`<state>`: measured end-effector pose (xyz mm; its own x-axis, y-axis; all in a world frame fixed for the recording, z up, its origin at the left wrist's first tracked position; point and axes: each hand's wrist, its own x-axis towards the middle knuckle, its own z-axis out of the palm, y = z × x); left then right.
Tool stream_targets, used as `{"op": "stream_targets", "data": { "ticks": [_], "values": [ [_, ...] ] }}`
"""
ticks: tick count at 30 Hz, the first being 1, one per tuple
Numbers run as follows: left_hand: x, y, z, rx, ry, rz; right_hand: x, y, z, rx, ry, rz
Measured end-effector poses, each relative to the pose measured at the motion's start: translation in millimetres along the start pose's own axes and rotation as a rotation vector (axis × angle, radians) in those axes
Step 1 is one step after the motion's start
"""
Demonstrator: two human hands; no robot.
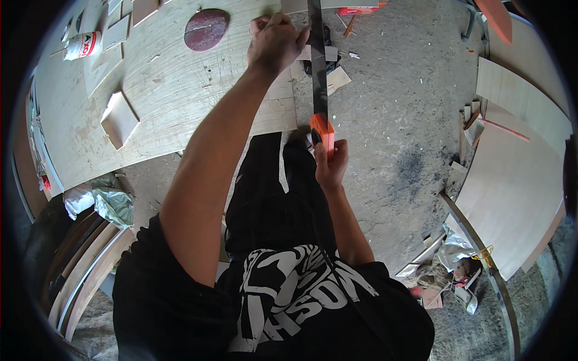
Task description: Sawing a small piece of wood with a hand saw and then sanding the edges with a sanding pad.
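A handsaw with an orange handle [325, 133] and a long dark blade [318, 66] points away from me. My right hand [331, 165] is closed around the lower end of that handle. The blade reaches up past the right edge of the wooden worktable [162, 102] and crosses a pale panel [298, 6] at the top of the view. My left hand [274, 45] is at the table's right edge, just left of the blade, its fingers curled and its thumb toward the saw. Whatever is under those fingers is hidden.
On the table lie a dark red oval disc [207, 29], a small wooden frame piece [120, 120], a white-and-red container [82, 46] and several offcuts. Large panels [506, 174] lean at the right. A long curved strip [481, 253] and scraps are on the concrete floor [391, 180].
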<state>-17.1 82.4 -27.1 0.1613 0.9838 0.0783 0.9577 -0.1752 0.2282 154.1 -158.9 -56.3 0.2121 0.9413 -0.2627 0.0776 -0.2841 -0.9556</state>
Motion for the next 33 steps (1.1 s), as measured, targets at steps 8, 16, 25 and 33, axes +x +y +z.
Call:
{"op": "stream_targets", "data": {
  "ticks": [8,16,25,33],
  "values": [
    [-2.3,-0.1,0.0,-0.042,0.05,0.013,21.4,-14.8,11.4,-0.041,0.002,-0.013],
    [-0.7,-4.3,9.1,-0.034,0.097,0.031,-3.6,0.0,1.2,-0.11,-0.095,-0.047],
    [0.2,0.4,-0.2,-0.007,0.024,0.021,4.8,-6.2,-0.9,-0.018,-0.001,-0.074],
    [-0.6,2.5,-0.2,-0.041,0.108,0.035,11.1,-5.7,3.7,-0.029,-0.004,-0.018]
  ]
}}
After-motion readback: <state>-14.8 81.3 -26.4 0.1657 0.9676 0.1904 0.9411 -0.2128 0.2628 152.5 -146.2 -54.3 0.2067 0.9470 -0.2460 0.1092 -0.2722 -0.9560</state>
